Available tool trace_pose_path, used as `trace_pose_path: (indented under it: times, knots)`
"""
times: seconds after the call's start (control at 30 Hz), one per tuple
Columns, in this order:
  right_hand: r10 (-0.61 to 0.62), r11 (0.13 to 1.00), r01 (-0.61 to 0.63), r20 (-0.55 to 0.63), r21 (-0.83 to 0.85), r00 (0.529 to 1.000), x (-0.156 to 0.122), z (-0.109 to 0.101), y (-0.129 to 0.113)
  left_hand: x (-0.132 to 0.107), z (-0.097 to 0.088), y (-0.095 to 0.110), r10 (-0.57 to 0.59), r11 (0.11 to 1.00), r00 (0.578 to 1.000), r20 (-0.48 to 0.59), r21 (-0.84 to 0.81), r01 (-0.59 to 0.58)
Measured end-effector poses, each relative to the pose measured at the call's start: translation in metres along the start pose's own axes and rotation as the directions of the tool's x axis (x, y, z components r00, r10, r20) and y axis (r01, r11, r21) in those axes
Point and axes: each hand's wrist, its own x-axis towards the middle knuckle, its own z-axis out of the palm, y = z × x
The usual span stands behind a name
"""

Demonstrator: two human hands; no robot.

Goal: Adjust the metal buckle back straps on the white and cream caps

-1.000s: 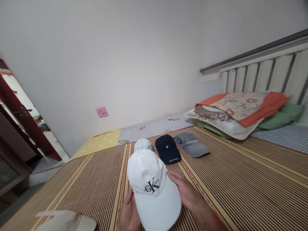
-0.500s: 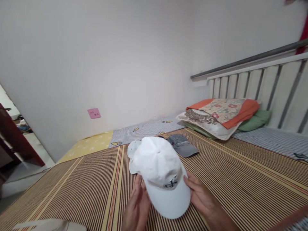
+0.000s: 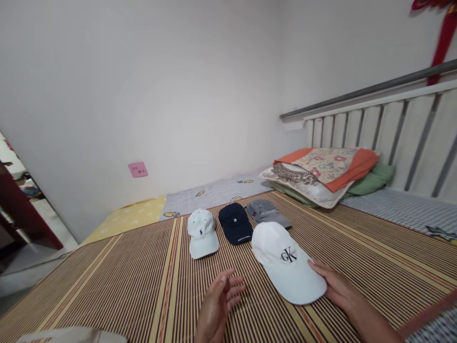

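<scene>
White CK cap (image 3: pixel 273 245): on the near side of the navy cap (image 3: pixel 230 226) and to its right, between the hands, touching only the right one.
Right hand (image 3: pixel 337 286): right of the navy cap, holding the white CK cap at the brim (image 3: pixel 300 286), thumb on the edge, fingers partly hidden.
Left hand (image 3: pixel 217 302): on the navy cap's near side, holding nothing, fingers loosely curled, thumb up.
</scene>
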Motion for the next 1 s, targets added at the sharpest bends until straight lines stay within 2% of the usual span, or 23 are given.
trace_pose_path:
  times: [0.1, 0.2, 0.3, 0.4, 0.57, 0.73, 0.8, 0.9, 1.0]
  knots:
    - [-0.02, 0.999, 0.018, -0.039, -0.05, 0.999, 0.0, -0.009, 0.002, 0.002, 0.001, -0.001, -0.007, 1.0, 1.0, -0.028, -0.007, 0.007]
    - [-0.105, 0.987, 0.084, -0.162, -0.133, 0.981, 0.004, -0.017, 0.004, 0.002, 0.003, -0.001, -0.018, 1.0, 0.998, -0.056, 0.001, 0.018]
    - [-0.231, 0.952, 0.156, -0.285, -0.262, 0.93, 0.007, -0.026, 0.006, 0.001, 0.005, -0.001, -0.028, 1.0, 0.998, -0.065, 0.012, 0.028]
    - [-0.362, 0.887, 0.212, -0.334, -0.41, 0.87, 0.002, -0.032, 0.008, 0.001, 0.004, -0.003, -0.036, 0.999, 0.996, -0.076, 0.014, 0.037]
    - [-0.48, 0.771, 0.247, -0.28, -0.587, 0.831, -0.018, -0.033, 0.02, 0.002, 0.004, -0.005, -0.058, 0.995, 0.992, -0.11, 0.077, 0.067]
    - [-0.636, 0.551, 0.34, -0.119, -0.762, 0.762, -0.034, -0.035, 0.046, 0.007, 0.004, -0.009, -0.074, 0.99, 0.989, -0.129, 0.111, 0.088]
    - [-0.667, 0.509, 0.362, -0.092, -0.781, 0.74, -0.038, -0.036, 0.054, 0.01, 0.002, -0.015, -0.075, 0.99, 0.989, -0.128, 0.105, 0.089]
    - [-0.653, 0.552, 0.347, -0.134, -0.758, 0.745, -0.044, -0.036, 0.057, 0.014, -0.002, -0.026, -0.082, 0.991, 0.986, -0.142, 0.096, 0.096]
    - [-0.527, 0.738, 0.267, -0.282, -0.62, 0.802, -0.053, -0.036, 0.055, 0.017, -0.008, -0.039, -0.051, 0.995, 0.975, -0.215, 0.071, 0.068]
